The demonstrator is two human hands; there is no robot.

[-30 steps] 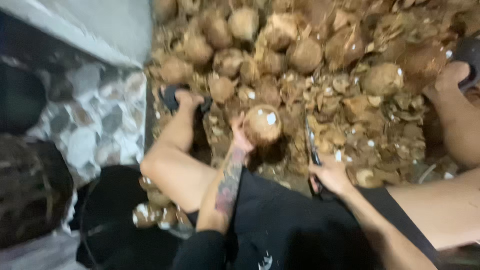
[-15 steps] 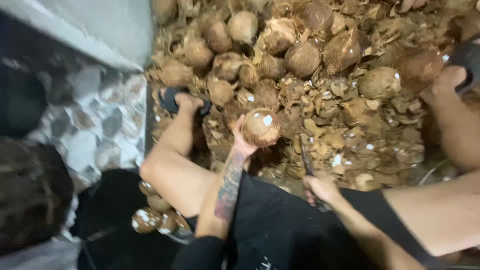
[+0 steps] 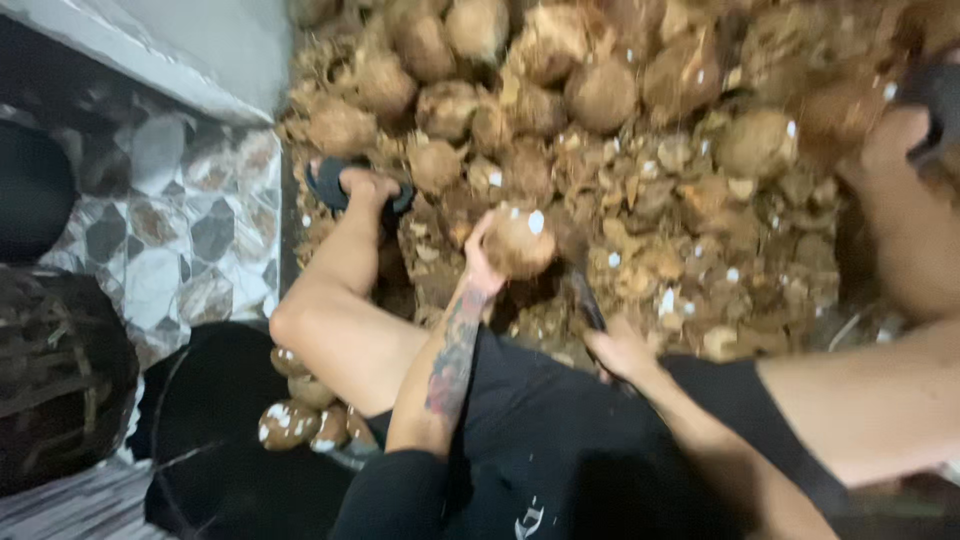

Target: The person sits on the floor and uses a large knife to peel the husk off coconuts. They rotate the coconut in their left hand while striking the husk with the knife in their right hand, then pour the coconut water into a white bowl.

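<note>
Left hand point(image 3: 480, 262) grips a coconut point(image 3: 520, 242) from its left side; right hand point(image 3: 620, 350), lower right, is closed around a knife point(image 3: 588, 300).

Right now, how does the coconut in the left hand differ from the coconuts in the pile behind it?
The held coconut is lifted off the ground in the left hand; the piled coconuts lie loose. It looks smoother and paler; they look shaggier and darker. All are roundish and brown.
</note>
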